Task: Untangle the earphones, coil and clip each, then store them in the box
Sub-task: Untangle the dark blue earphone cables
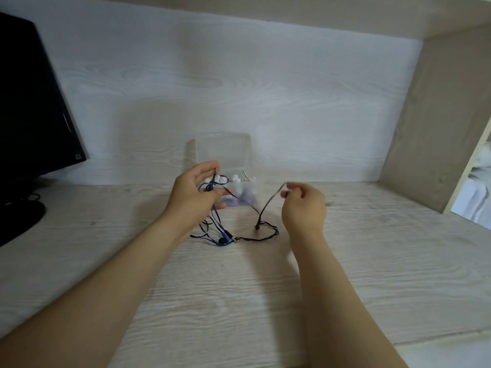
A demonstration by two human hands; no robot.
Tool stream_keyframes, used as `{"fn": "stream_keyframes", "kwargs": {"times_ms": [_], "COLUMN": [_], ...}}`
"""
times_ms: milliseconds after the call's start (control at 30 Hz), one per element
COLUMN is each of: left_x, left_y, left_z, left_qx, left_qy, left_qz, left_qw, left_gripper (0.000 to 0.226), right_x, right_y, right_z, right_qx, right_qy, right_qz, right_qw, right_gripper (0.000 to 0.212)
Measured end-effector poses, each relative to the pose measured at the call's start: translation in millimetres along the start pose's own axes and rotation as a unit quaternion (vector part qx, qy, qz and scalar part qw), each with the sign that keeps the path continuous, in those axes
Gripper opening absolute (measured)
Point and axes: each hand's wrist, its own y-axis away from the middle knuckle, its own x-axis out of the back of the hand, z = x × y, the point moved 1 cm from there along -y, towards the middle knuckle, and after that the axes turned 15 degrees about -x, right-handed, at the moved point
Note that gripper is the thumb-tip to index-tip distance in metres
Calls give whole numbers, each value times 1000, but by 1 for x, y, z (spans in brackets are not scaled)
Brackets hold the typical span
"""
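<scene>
- The step in hand looks like untangling: the earphones [224, 239] are not yet coiled or clipped, and none of this cord is in the box [251, 191].
- The left hand [191, 193] is raised above the desk [265, 288]. Its fingers curl loosely round a knotted bunch of blue cord [216, 221], which trails down to an earbud [222, 240] lying on the desk.
- The right hand [304, 205], at 3 o'clock from the left, pinches the end of a black cord [269, 203] between thumb and forefinger. It lifts the cord clear of a loose loop on the desk. The picture is blurred here, so the exact grip is hard to read.
- The two cords meet near the earbud, between the hands and below them.
- The next move probably calls for drawing the black cord away toward 3 o'clock while the left hand holds the blue bunch steady, easing any knot rather than tugging.
- The clear box sits at 12 o'clock, just behind the hands, with its lid [223, 152] standing open and small white items inside. A wide pull could knock it.
- A monitor [34, 102] stands at 9 o'clock and a side panel [438, 123] closes off 3 o'clock, both well apart from the hands.
- Bare desk lies toward 6 o'clock, offering room to lay a cord out for coiling.
</scene>
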Motion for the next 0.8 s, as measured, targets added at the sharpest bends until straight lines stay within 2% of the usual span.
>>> {"fn": "stream_keyframes", "kwargs": {"times_ms": [67, 133, 200, 267, 333, 400, 467, 533, 600, 733, 800], "left_x": [-1, -2, -4, -5, -6, -7, -7, -9, -10, -10, -9], "left_y": [0, 2, 4, 7, 7, 7, 7, 8, 9, 8, 8], "left_z": [3, 6, 9, 13, 16, 17, 18, 20, 22, 22, 21], "left_qx": [-4, -1, -3, -11, -16, -20, -28, -33, -32, -19, -20], "left_qy": [6, 15, 14, 5, 1, -2, 2, 15, 20, -4, -29], "left_qz": [-15, -43, -78, -108, -124, -135, -149, -164, -177, -189, -175], "left_qw": [1000, 999, 997, 994, 992, 991, 988, 986, 984, 982, 984], "left_gripper": [65, 75, 85, 90, 92, 92, 93, 94, 96, 91, 81], "right_x": [1, 2, 1, -1, -4, -7, -13, -20, -21, -20, -21], "right_y": [0, 5, 9, 12, 18, 28, 32, 32, 31, 27, 24], "right_z": [5, 3, 2, 0, -5, -13, -13, -10, -8, -5, -5], "right_qx": [21, 42, 65, 101, 124, 113, 104, 118, 142, 213, 216], "right_qy": [153, 280, 341, 288, 153, 66, 54, 71, 85, 165, 152], "right_qz": [31, 64, 105, 98, 24, -70, -139, -170, -185, -141, -103], "right_qw": [988, 957, 932, 947, 980, 989, 983, 976, 969, 953, 959], "right_gripper": [26, 21, 17, 15, 16, 17, 23, 23, 11, 18, 16]}}
